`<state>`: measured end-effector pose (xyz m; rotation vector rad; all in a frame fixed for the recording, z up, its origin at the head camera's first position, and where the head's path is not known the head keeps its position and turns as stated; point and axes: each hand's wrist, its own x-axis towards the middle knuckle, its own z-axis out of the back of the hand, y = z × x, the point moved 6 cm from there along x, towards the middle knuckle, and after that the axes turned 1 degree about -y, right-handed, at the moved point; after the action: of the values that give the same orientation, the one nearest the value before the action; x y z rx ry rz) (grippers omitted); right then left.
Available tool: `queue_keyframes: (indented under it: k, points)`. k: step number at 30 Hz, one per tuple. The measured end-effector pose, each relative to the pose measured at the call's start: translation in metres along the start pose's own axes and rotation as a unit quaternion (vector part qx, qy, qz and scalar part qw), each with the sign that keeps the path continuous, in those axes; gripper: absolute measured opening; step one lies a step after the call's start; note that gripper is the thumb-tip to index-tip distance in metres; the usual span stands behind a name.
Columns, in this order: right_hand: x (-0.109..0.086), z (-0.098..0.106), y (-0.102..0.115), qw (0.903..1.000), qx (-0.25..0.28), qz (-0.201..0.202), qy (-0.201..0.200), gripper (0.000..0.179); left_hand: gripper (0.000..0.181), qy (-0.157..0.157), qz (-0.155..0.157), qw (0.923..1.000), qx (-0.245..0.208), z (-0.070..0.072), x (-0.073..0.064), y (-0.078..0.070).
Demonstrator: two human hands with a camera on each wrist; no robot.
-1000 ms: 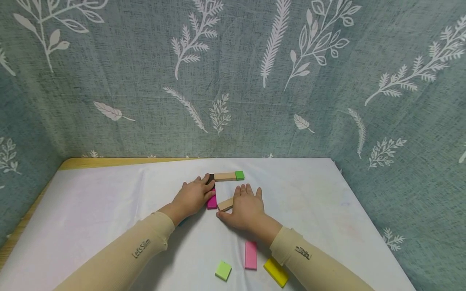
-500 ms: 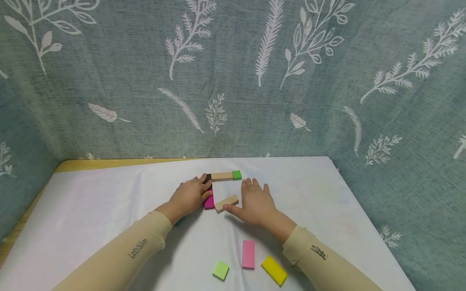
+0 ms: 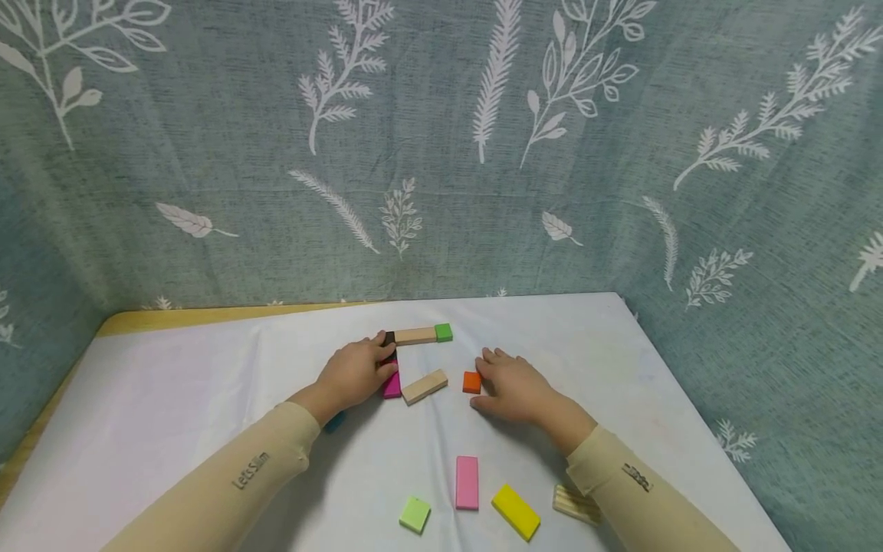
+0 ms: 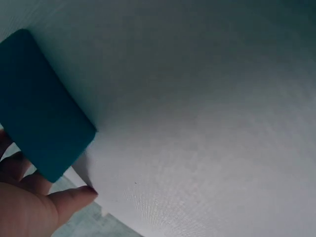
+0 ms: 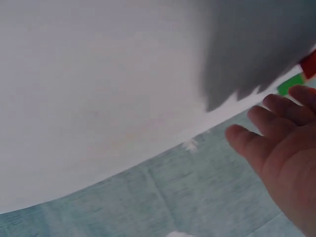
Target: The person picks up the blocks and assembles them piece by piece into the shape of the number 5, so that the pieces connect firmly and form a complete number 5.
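My left hand rests at a row of small blocks, its fingertips at the black block and its thumb at the magenta block. Part of the row is hidden under that hand. A teal block lies by the left wrist and looms large in the left wrist view. My right hand is spread low over the cloth, fingers relaxed, right beside an orange block. Between the hands, a plain wooden block lies slanted, one end close to the magenta block.
Behind, a wooden block and a green block extend the row rightward. Nearer lie a lime block, a pink block, a yellow block and a striped wooden block. Leaf-patterned curtain encloses the white-covered table.
My right hand has moved right, off the slanted wooden block, and the orange block now shows beside it. The left hand stays at the black and magenta blocks. The striped block has come into view.
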<state>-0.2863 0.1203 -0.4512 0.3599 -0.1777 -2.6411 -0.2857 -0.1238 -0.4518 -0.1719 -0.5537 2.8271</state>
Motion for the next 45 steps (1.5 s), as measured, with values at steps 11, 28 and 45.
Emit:
queue_keyframes:
  k: [11,28,45]
  points:
    - [0.005,0.002,-0.004,0.9997,0.008,0.018,-0.017,0.06,0.055,-0.002,0.003,0.9999,-0.013,-0.001,-0.002,0.002]
    - [0.014,-0.005,-0.004,0.9996,-0.022,-0.009,-0.017,0.084,0.069,-0.033,0.017,0.9976,-0.057,0.016,-0.011,0.01]
    - [0.021,-0.01,0.009,0.9947,-0.08,-0.003,-0.064,0.071,0.097,-0.046,0.112,0.986,-0.114,0.06,-0.076,0.107]
